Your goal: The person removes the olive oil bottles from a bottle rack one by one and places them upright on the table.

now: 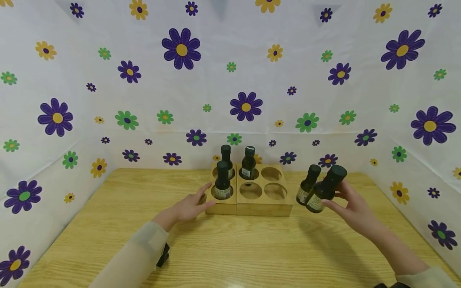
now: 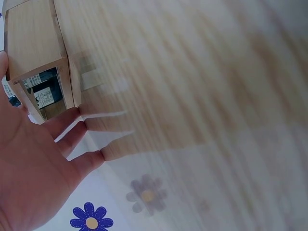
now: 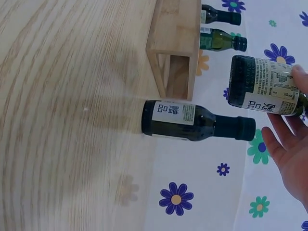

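My right hand [image 1: 354,208] grips a dark glass bottle [image 1: 323,192] with a black cap and a cream label, tilted and raised over the table. In the right wrist view that bottle [image 3: 264,86] shows its label, with the thumb and fingers around it. Another dark bottle [image 1: 307,185] stands on the table just behind it. My left hand [image 1: 187,206] rests at the left side of a wooden bottle holder [image 1: 264,209], fingers spread. Round holes pierce the holder's top; three bottles stand in it: front left [image 1: 222,182], back left [image 1: 226,154] and back middle [image 1: 248,162].
The wooden table [image 1: 230,248] carries everything. A white cloth with printed flowers [image 1: 216,80] hangs close behind the holder and along both sides. Holes at the holder's right hold no bottles. A black strap [image 1: 163,256] sits at the left wrist.
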The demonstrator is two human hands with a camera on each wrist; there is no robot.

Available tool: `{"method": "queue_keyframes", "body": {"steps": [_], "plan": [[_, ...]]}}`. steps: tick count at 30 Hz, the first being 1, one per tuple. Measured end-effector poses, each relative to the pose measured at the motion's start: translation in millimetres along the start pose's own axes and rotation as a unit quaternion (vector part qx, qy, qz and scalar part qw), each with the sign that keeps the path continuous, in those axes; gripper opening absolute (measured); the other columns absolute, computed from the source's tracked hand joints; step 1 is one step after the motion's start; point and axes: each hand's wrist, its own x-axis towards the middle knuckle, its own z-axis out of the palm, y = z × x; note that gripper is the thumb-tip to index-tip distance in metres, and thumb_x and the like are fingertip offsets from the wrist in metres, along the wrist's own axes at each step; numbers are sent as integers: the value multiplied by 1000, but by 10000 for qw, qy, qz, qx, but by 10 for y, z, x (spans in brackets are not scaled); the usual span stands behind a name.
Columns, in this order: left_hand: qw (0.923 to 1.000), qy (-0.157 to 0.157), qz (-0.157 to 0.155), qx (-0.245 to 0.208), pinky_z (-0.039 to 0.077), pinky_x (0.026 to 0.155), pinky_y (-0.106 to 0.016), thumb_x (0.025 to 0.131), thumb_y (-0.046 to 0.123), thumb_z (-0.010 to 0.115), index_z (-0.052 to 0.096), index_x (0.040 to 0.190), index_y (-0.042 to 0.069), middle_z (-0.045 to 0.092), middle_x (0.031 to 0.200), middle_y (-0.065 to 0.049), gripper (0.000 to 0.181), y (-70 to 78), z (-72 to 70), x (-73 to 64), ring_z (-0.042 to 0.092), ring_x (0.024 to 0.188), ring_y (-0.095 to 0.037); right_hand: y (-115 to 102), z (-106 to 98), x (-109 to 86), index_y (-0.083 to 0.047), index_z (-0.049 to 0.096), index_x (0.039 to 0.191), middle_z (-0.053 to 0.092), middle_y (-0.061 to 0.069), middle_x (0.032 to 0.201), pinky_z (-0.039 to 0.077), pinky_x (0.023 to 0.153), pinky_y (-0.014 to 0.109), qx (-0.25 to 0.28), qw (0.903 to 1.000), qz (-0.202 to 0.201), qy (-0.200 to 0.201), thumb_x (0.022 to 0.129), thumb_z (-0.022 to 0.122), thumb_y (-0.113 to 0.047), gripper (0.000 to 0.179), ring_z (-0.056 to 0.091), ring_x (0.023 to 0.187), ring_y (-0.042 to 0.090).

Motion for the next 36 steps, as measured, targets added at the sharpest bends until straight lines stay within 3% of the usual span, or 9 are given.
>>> {"method": "queue_keyframes", "body": {"steps": [11,15,19,26,28,30,33,36], "plan": [[10000,-36,-31,-10,19,110,-61,94,65,45,8,158,29,37,150,-21,82,1,13,14,29,138,-43,141,-135,-94,7,44,135,48,-29,116,38,85,5,-327,9993,206,13,82,73,7,60,46,102,-15],[10000,-53,-23,-29,21,110,-59,93,65,45,7,158,29,36,150,-22,83,-38,22,26,30,138,-41,208,-173,-109,7,44,134,60,-2,117,38,85,4,-396,9986,339,-23,84,72,6,58,45,103,-17],[10000,-42,-47,-17,21,111,-56,93,65,45,6,158,30,35,150,-22,83,-60,9,31,32,138,-39,276,-193,-112,8,41,135,59,27,116,38,84,3,-315,9984,465,-119,86,70,5,57,42,105,-18],[9999,-84,18,-80,21,111,-56,94,64,46,5,157,32,34,151,-20,82,-44,-20,34,31,139,-37,420,-209,-87,12,40,133,54,31,117,39,80,2,-249,9970,722,-114,89,66,5,52,39,105,-18],[9999,-99,11,-89,21,111,-56,93,65,46,6,157,33,34,152,-19,83,-44,-21,39,31,139,-36,457,-215,-72,12,39,134,52,32,119,39,79,2,-255,9959,843,-196,91,65,3,51,50,108,-3],[9998,-119,13,-125,21,111,-56,93,65,47,6,157,32,33,152,-19,83,-44,-22,42,31,139,-36,496,-220,-57,12,37,135,51,32,121,39,79,2,-238,9946,976,-279,92,65,2,52,55,112,20],[9998,-139,-2,-143,22,111,-56,93,64,48,6,157,32,33,152,-19,83,-41,-22,39,31,139,-35,565,-216,-33,12,35,137,48,34,123,45,80,8,-231,9925,1129,-420,93,64,-1,54,49,111,52],[9998,-129,-11,-143,22,111,-55,93,64,48,6,157,32,34,151,-20,83,-54,-12,36,32,139,-35,638,-192,-13,13,34,137,47,35,125,52,82,25,-218,9910,1221,-510,94,63,-1,55,48,112,56]]}}
